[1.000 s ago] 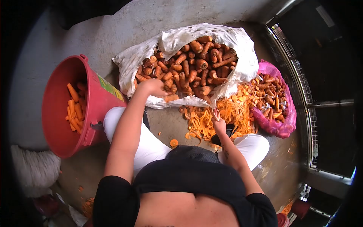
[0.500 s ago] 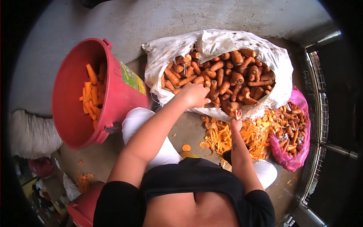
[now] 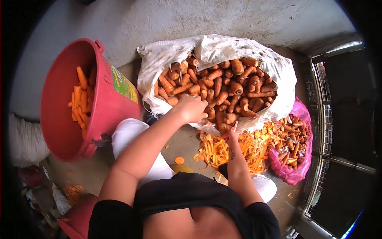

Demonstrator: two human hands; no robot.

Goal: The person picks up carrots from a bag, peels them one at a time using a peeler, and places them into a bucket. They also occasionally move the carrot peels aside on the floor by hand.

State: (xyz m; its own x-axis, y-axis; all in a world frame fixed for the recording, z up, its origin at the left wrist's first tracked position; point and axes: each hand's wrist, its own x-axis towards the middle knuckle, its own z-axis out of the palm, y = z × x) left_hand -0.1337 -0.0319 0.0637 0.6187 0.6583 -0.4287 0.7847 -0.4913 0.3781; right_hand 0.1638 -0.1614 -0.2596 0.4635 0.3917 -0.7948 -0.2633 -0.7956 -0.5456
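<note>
In the head view, my left hand is over the front lip of a white woven sack, beside the carrots heaped in its mouth. Its thumb and fingers are apart, and I see nothing held between them. My right hand is lower right of it, at the sack's edge, closed around a small tool with a red handle and a pale tip. Its exact kind is hard to make out. One long carrot lies close to the right hand's fingertips.
A large red bucket on the left contains peeled carrots. Orange peelings and round slices cover the floor below the sack. At the right, a pink mesh bag holds carrot pieces beside a metal-framed grille. A wall stands behind.
The whole view has shifted, so the sack and bucket appear further left. My right hand has turned slightly, showing the tool's red part. My left hand stays at the sack's front lip.
</note>
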